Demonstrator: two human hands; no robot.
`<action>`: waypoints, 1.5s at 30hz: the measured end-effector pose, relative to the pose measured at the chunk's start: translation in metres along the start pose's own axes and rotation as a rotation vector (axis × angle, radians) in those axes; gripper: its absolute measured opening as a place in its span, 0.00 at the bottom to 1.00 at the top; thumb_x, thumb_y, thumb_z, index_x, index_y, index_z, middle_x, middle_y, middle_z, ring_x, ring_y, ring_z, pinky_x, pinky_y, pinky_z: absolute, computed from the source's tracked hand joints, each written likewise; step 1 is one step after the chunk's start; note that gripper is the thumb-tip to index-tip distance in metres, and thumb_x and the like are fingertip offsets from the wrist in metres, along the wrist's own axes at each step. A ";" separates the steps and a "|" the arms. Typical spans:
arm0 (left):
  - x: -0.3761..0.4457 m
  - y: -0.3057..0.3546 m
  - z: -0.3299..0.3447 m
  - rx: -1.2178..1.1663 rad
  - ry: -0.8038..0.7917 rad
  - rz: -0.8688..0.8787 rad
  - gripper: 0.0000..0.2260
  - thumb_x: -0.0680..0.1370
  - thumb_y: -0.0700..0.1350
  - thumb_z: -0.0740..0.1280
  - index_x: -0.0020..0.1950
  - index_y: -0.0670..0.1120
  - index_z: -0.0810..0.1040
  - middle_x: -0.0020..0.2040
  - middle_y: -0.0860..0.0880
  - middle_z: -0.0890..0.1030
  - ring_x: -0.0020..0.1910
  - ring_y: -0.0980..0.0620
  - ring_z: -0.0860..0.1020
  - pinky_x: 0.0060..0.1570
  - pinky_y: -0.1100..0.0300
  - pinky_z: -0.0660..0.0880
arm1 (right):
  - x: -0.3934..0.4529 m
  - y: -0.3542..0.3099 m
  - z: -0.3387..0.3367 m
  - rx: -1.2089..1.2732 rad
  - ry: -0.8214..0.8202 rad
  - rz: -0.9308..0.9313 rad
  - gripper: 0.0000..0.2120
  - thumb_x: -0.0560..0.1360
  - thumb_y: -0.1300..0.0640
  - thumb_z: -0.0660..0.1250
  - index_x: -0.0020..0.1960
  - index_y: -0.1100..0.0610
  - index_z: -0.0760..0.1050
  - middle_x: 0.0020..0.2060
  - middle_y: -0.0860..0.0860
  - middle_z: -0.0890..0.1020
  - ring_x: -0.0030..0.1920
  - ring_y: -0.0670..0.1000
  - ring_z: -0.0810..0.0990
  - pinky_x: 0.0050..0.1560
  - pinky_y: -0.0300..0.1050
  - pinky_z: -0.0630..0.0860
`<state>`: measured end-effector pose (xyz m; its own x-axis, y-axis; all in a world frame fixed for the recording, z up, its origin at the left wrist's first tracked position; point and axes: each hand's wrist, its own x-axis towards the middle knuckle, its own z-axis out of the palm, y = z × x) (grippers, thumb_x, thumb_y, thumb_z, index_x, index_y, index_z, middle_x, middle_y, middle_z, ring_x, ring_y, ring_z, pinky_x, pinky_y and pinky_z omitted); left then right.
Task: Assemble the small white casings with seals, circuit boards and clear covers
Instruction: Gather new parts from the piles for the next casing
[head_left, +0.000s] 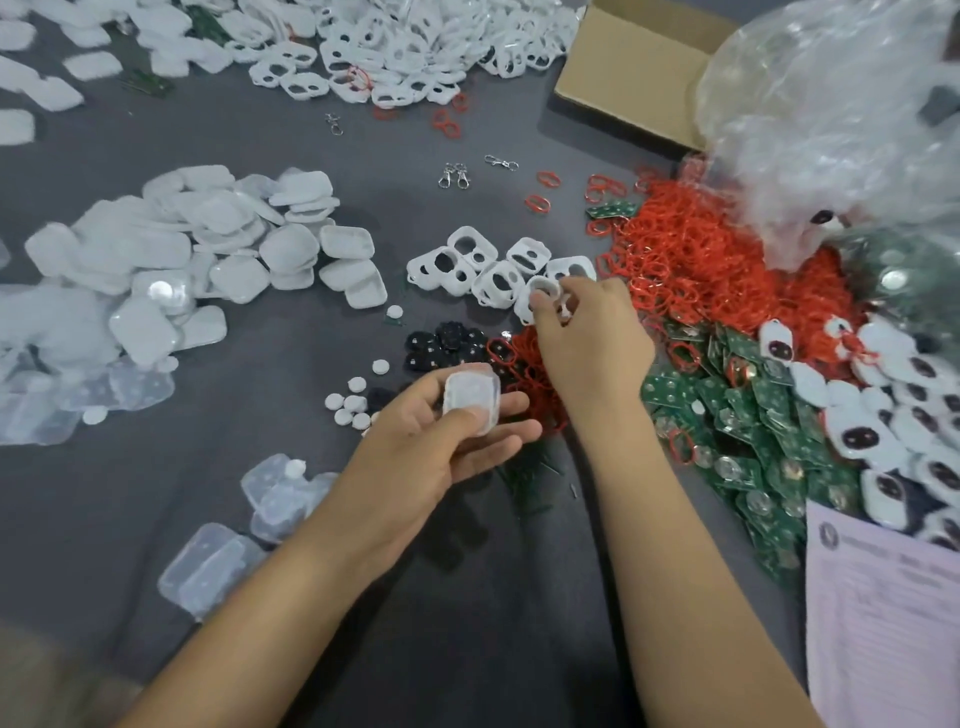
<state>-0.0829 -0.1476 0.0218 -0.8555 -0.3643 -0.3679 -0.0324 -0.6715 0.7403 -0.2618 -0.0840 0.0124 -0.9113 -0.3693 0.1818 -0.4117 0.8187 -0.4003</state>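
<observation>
A clear cover (471, 397) is being pinched in the left hand (447, 441) near the tabletop's (363, 145) middle, while a white casing (543, 299) is being gripped by the right hand (592, 332) beside red seals (691, 260)

Head-worn view, facing down, close over table (291, 156)

Print on the pink form (883, 613) (lower right) is unreadable.

Printed sheet (883, 623) cut off at right edge, text blurred, plastic bag (831, 104) cropped
</observation>
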 end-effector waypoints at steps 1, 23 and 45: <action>0.001 0.000 0.000 -0.004 0.002 -0.006 0.15 0.85 0.31 0.56 0.66 0.43 0.76 0.56 0.41 0.87 0.53 0.42 0.87 0.46 0.61 0.83 | 0.001 -0.001 0.002 0.027 0.003 0.017 0.13 0.81 0.42 0.65 0.57 0.49 0.80 0.56 0.49 0.78 0.52 0.55 0.80 0.43 0.45 0.62; -0.057 -0.030 -0.014 -0.300 0.020 -0.147 0.18 0.81 0.49 0.63 0.66 0.40 0.79 0.56 0.41 0.82 0.50 0.49 0.83 0.48 0.55 0.83 | -0.138 0.029 -0.039 0.659 -0.282 -0.569 0.14 0.75 0.49 0.76 0.57 0.56 0.84 0.56 0.49 0.81 0.59 0.50 0.80 0.60 0.45 0.76; -0.069 -0.048 -0.012 -0.474 0.046 -0.048 0.29 0.70 0.29 0.56 0.71 0.41 0.74 0.63 0.33 0.82 0.62 0.38 0.83 0.61 0.49 0.81 | -0.165 0.030 -0.024 0.626 0.120 -0.311 0.07 0.76 0.64 0.74 0.52 0.54 0.82 0.44 0.44 0.82 0.41 0.41 0.79 0.45 0.29 0.72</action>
<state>-0.0163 -0.0980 0.0053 -0.8345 -0.3470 -0.4281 0.1770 -0.9045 0.3880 -0.1234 0.0119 -0.0076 -0.7600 -0.4646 0.4544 -0.6086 0.2636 -0.7484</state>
